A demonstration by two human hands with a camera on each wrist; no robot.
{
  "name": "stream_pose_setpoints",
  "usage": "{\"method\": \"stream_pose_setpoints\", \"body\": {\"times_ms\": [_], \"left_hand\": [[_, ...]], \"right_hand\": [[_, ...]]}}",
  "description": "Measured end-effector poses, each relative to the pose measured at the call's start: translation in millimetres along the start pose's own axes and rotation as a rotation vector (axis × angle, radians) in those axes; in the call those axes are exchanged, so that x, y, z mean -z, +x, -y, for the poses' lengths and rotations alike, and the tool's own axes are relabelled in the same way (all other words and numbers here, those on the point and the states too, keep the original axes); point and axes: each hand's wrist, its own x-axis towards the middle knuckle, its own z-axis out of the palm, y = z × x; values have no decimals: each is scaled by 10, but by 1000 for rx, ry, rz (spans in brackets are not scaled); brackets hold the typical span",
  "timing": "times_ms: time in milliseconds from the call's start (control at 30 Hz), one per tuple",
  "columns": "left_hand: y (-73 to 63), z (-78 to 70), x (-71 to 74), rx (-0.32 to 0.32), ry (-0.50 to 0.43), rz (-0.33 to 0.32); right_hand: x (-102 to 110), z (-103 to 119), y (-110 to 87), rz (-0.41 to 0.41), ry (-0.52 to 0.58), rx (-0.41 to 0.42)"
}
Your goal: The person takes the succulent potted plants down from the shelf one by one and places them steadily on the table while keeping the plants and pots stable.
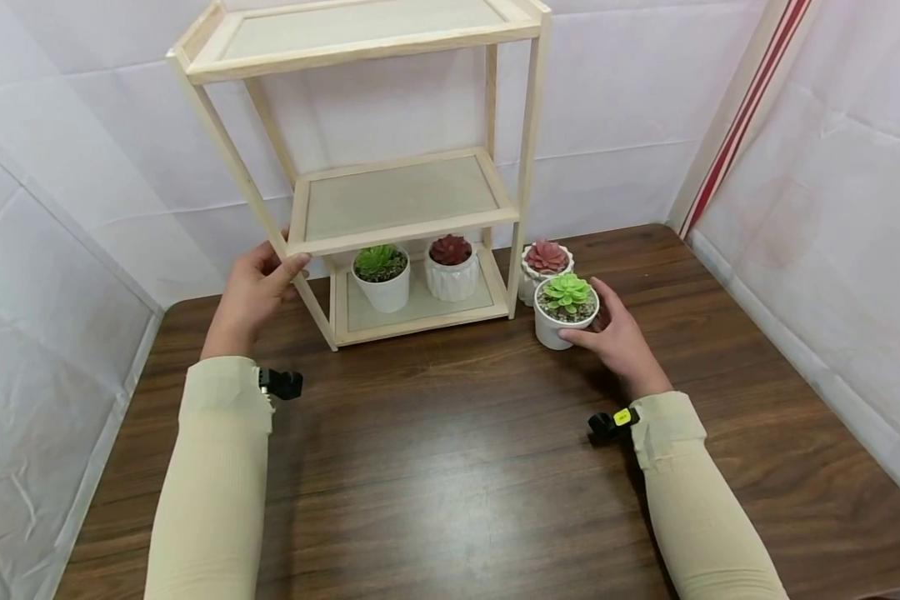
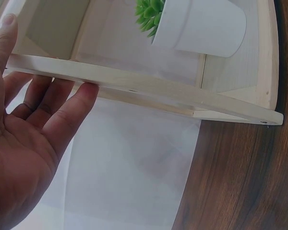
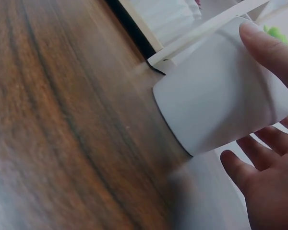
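My left hand grips the left upright of a pale wooden shelf unit at middle-shelf height. In the left wrist view its fingers lie against the wooden side piece. My right hand holds a white pot with a bright green succulent, thumb on the near side. In the right wrist view this white pot is tilted in the picture; I cannot tell whether its base touches the table. Just behind it stands a ribbed white pot with a pink succulent, partly hidden.
On the bottom shelf sit a white pot with a green succulent and a ribbed white pot with a dark red succulent. The brown wooden table extends toward me. White cloth walls enclose the back and sides.
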Motion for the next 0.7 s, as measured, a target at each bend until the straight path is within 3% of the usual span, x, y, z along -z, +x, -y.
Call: {"method": "stream_pose_setpoints", "body": {"times_ms": [700], "left_hand": [[2,-5,-5,-7,1,-8]], "right_hand": [[218,319,17,-88,-142,62]]}}
